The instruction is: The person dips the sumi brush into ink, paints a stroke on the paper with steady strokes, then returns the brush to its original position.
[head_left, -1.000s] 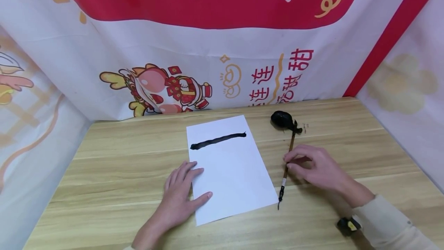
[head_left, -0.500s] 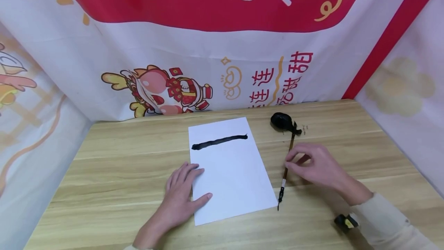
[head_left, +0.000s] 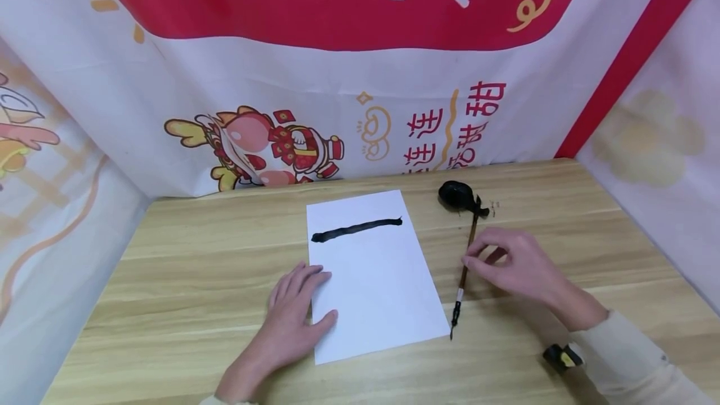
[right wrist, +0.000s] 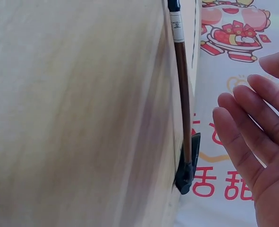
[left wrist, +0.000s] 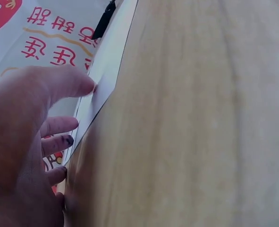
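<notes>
A white paper sheet (head_left: 377, 292) with one thick black ink stroke (head_left: 357, 229) across its upper part lies on the wooden table. My left hand (head_left: 292, 317) rests on the sheet's left edge, fingers and thumb extended. To the right of the paper lies a writing brush (head_left: 464, 277), its dark tip near the sheet's lower right corner. The far end of its brown handle meets a black rounded dish (head_left: 457, 195) with a stem-like end. My right hand (head_left: 514, 264) hovers beside the handle; in the right wrist view its relaxed fingers (right wrist: 252, 137) are apart from the brush.
Small dark ink specks (head_left: 494, 208) mark the table (head_left: 185, 280) near the dish. A printed white and red cloth (head_left: 349, 42) hangs along the back and sides. A black device with a yellow patch (head_left: 562, 358) sits by the right sleeve.
My left thumb has drawn in slightly toward the paper's left edge. The right hand has shifted slightly upward beside the brush. Paper, brush and dish stay where they were.
</notes>
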Motion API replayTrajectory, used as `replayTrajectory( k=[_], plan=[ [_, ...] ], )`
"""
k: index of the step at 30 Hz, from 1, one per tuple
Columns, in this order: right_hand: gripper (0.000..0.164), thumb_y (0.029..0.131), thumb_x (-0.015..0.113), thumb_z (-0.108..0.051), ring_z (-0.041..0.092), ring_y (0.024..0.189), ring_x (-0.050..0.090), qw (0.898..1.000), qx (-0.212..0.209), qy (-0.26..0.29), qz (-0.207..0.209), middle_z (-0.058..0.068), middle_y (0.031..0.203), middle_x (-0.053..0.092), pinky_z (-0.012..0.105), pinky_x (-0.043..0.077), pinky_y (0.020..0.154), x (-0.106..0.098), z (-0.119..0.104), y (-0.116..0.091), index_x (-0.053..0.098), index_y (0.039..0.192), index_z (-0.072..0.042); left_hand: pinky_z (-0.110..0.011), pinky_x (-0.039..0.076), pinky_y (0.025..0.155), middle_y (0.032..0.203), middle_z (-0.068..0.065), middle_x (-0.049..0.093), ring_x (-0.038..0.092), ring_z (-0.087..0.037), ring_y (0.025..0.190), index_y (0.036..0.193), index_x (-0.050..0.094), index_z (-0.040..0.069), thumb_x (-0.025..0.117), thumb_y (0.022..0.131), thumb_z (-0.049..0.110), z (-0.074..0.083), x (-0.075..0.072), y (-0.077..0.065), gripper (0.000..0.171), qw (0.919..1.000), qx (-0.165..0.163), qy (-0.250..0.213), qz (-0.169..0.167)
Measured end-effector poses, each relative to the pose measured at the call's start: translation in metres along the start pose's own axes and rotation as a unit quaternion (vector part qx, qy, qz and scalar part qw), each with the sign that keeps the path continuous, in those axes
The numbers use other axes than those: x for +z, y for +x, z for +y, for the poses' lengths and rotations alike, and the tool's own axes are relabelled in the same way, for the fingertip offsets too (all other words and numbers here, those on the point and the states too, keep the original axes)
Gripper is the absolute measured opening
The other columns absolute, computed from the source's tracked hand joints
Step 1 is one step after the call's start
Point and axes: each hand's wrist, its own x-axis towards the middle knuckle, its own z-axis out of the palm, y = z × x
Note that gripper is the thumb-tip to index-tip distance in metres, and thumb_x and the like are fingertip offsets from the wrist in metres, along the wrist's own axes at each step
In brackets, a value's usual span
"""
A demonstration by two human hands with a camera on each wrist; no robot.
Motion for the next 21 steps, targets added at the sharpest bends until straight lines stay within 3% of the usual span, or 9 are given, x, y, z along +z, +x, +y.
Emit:
replayTrajectory(
  k=[11,15,18,21],
  plan=[
    [0.013,0.090,0.084,-0.011,-0.001,0.080,0.069,1.000,-0.005,-0.003,0.004,-0.012,0.089,0.076,0.026,0.064,0.069,-0.002,-0.008,0.009,0.079,0.092,-0.023,-0.071,0.018,0.130,0.163,-0.007,0.049,0.031,-0.041,0.160,0.148,0.061,0.014,0.080,0.093,0.032,0.004,-0.006,0.005,0.061,0.9995,-0.024,-0.001,-0.023],
    [0.015,0.090,0.085,-0.015,0.011,0.090,0.074,0.999,-0.015,-0.044,0.020,-0.009,0.099,0.079,0.036,0.066,0.079,-0.005,-0.011,0.012,0.079,0.102,-0.021,-0.070,0.017,0.130,0.162,-0.009,0.050,0.031,-0.042,0.160,0.146,0.062,0.012,0.081,0.093,0.031,0.004,-0.009,0.005,0.060,0.9992,-0.027,-0.006,-0.027],
    [0.033,0.090,0.087,-0.025,0.026,0.109,0.074,0.996,-0.009,-0.090,0.027,0.001,0.118,0.078,0.051,0.064,0.092,-0.009,-0.017,0.018,0.075,0.120,-0.016,-0.070,0.017,0.130,0.162,-0.010,0.052,0.032,-0.042,0.159,0.146,0.062,0.011,0.081,0.095,0.033,0.007,-0.014,0.005,0.059,0.9989,-0.033,-0.015,-0.029],
    [0.060,0.092,0.085,-0.040,0.035,0.129,0.065,0.991,0.016,-0.135,0.015,0.011,0.140,0.069,0.062,0.056,0.103,-0.014,-0.028,0.028,0.065,0.142,-0.014,-0.072,0.018,0.130,0.164,-0.016,0.050,0.033,-0.044,0.159,0.150,0.060,0.009,0.078,0.098,0.040,0.012,-0.027,0.009,0.062,0.9993,-0.031,-0.004,-0.020]
  ],
)
